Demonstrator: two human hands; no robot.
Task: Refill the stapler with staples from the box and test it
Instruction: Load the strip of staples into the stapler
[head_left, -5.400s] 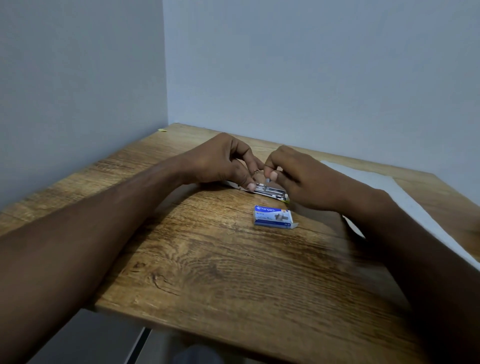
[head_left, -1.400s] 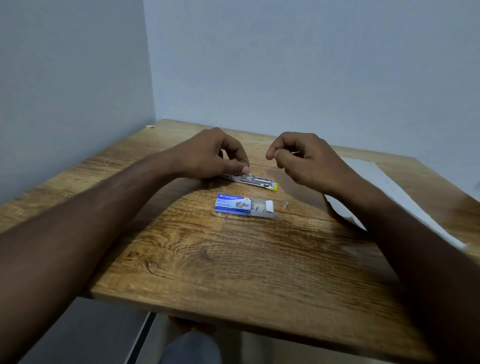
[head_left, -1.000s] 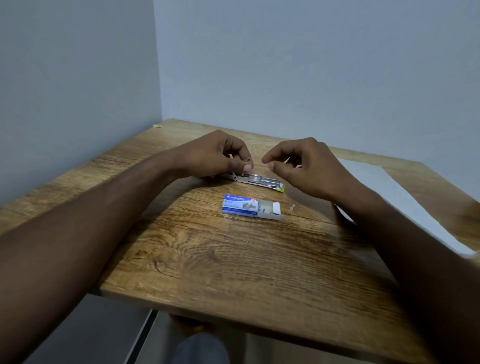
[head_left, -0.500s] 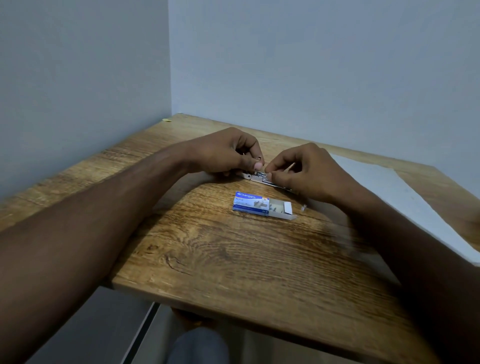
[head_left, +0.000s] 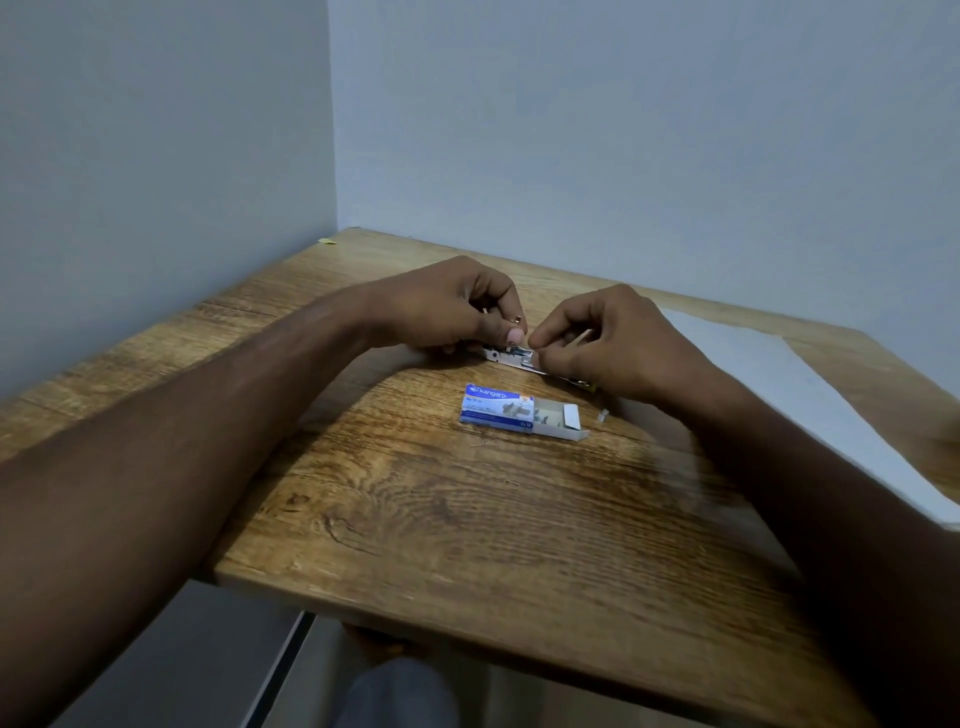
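While both hands work at the far middle of the wooden table (head_left: 467, 545), the stapler (head_left: 511, 356) lies flat on the wood between them, opened out, metal staple channel facing up. Left hand (head_left: 447, 306) sits at the stapler's 9 o'clock end: fingers curled, thumb tip pressed down on the metal near that end, pinning it. Right hand (head_left: 618, 338) covers the 3 o'clock end: thumb and forefinger pinched together right at the channel, other fingers curled in. Cannot tell whether a staple strip sits in that pinch, too small and partly hidden. A bit of yellow shows at the stapler's right tip, mostly under the right hand. Staple box (head_left: 498, 410) lies just at 6 o'clock of the stapler, near but not touching it: blue sleeve, white inner tray slid out toward 3 o'clock, small end flap up, some grey staples visible in the tray. A small staple piece (head_left: 602, 414) lies on the wood just off the tray's open end at 3 o'clock. A couple of loose staples (head_left: 487, 442) sit on the table at 6 to 7 o'clock of the box. White paper sheet (head_left: 779, 395) lies along the table's 3 o'clock side, right forearm crossing over it.
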